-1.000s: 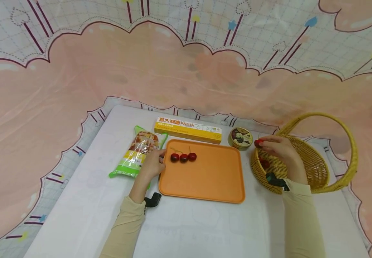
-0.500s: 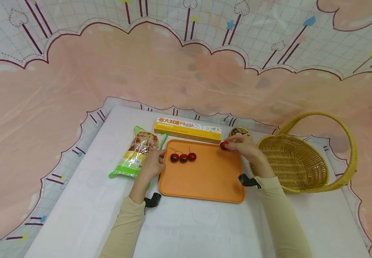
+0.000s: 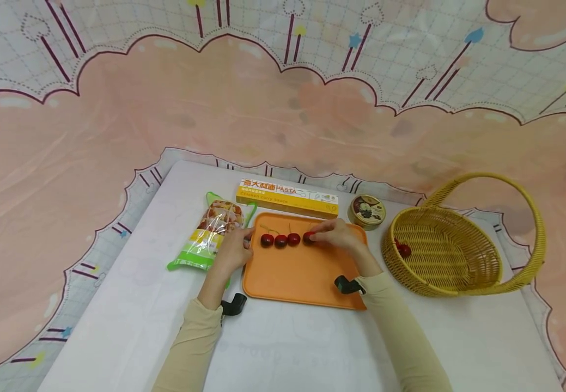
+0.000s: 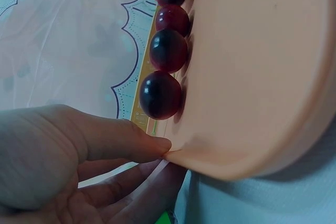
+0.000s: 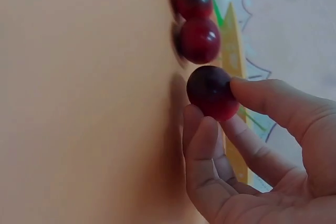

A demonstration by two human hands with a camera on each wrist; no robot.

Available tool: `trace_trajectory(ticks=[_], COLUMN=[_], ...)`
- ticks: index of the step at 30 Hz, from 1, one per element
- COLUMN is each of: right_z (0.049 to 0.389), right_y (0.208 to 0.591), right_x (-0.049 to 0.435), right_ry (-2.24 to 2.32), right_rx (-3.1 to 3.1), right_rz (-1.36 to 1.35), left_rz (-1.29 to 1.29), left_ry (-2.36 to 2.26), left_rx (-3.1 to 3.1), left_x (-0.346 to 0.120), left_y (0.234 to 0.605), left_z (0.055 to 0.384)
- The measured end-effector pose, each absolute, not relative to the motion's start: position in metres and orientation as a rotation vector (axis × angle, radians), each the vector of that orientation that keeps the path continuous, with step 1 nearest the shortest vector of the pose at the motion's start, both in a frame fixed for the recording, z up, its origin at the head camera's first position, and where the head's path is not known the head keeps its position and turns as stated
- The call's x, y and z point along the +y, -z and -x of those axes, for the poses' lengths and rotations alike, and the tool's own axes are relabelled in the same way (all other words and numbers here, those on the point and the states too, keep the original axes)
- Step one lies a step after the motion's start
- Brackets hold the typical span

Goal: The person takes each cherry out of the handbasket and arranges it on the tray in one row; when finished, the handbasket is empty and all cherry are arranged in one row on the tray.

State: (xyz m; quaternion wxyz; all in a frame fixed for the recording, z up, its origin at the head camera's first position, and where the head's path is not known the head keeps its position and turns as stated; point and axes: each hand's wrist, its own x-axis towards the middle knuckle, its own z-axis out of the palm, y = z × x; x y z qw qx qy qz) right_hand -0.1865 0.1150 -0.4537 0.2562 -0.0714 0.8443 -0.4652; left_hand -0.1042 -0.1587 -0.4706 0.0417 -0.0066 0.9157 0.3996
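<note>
Over the orange tray (image 3: 302,277), my right hand (image 3: 338,235) pinches a dark red cherry (image 5: 212,93) between thumb and fingers, at the right end of a row. Three other cherries (image 3: 280,241) with stems lie in that row along the tray's upper left part. My left hand (image 3: 233,251) grips the tray's left rim, thumb on top and fingers beneath, as the left wrist view shows. Another red cherry (image 3: 403,249) lies inside the yellow wicker basket (image 3: 442,288) to the right, against its left wall.
Behind the tray lies a yellow and white pasta box (image 3: 287,198). A round tin (image 3: 367,211) stands between the box and the basket. Beside the left hand is a green-edged food bag (image 3: 209,231). The basket's tall handle (image 3: 533,218) arches up on the right.
My right hand has carried a cherry leftward from the basket's edge, across the tray, to the end of the row. The left hand keeps its grip on the rim.
</note>
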Motion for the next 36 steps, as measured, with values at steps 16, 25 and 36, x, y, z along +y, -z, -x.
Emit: trace_trajectory(ticks=[16,25,36], right_z=[0.182,0.183,0.183], right_y=[0.462,0.454,0.431], right_x=[0.111,0.122,0.15], right_ry=[1.343,1.346,1.418], right_rx=[2.245,2.276,2.29], right_rz=[0.141,0.206,0.179], left_rz=[0.012,0.027,0.011], left_ry=[-1.229,-1.223,-1.206], left_rx=[2.811,2.801,2.824], left_x=[-0.158,-0.157,-0.157], left_y=[0.469,0.468,0.468], left_z=[0.102,0.102,0.101])
